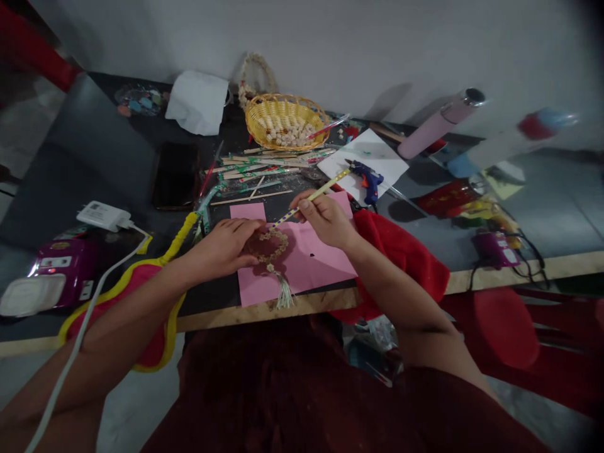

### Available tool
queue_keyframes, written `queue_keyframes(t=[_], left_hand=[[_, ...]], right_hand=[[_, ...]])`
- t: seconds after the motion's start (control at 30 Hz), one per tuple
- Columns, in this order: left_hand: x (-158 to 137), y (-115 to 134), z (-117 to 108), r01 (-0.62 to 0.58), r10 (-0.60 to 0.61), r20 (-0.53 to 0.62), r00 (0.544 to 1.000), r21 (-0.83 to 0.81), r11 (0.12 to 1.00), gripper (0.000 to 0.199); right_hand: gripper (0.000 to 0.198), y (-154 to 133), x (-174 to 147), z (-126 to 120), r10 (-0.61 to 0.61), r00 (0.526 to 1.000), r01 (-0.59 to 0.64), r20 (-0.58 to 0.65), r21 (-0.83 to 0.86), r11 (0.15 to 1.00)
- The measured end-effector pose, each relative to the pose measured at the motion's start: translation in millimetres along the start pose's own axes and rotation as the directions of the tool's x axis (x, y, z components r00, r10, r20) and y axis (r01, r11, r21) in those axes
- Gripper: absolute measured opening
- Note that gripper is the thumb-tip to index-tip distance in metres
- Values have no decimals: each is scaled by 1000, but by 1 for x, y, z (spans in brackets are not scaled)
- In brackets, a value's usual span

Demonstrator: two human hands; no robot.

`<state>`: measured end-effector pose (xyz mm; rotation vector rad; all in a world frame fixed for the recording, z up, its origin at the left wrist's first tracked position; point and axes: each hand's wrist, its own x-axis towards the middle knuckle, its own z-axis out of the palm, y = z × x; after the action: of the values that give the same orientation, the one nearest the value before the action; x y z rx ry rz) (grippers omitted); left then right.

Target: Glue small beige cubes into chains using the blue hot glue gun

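Observation:
A bracelet of small pale beads (282,251) with a pale tassel (284,294) lies in a loop on a pink sheet of paper (321,251). My left hand (231,244) rests at the loop's left edge, thumb and fingers apart. My right hand (325,217) is closed around a slim yellow spotted pencil (325,187). The pencil slants down to the left, its lower end close to the top of the bracelet. Its upper end is near a blue glue gun (369,181) on a white sheet (394,165).
Behind the paper lie several wooden sticks (255,170) and a yellow wicker basket (252,129) of beads. A phone (177,176), white charger (106,216) and purple box (61,267) are left. Red cloth (401,251) and a pink flask (436,129) are right.

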<state>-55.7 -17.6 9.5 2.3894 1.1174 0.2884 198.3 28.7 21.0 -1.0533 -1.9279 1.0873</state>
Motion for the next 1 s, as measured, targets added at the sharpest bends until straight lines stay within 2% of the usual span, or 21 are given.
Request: queue_keyframes(t=[0.27, 0.43, 0.57, 0.73, 0.9, 1.0], left_hand=[[-1, -3, 3, -50, 51, -15, 999, 56, 997, 40], [-3, -6, 8, -63, 68, -44, 997, 102, 993, 38], [-3, -5, 8, -70, 74, -59, 996, 55, 996, 39], [-2, -5, 8, -104, 107, -61, 992, 51, 993, 38], [-1, -6, 8, -104, 107, -57, 993, 45, 994, 38], [-1, -6, 8, -120, 123, -56, 991, 59, 991, 38]], right_hand=[[46, 4, 22, 7, -47, 996, 56, 78, -125, 991], [48, 4, 29, 7, -1, 990, 23, 141, -160, 987], [47, 11, 27, 0, -6, 993, 22, 119, -130, 991], [45, 19, 5, -10, -7, 999, 11, 39, -107, 994], [34, 11, -33, -12, -48, 998, 39, -31, -252, 967], [28, 4, -54, -8, -108, 994, 90, -33, -338, 937]])
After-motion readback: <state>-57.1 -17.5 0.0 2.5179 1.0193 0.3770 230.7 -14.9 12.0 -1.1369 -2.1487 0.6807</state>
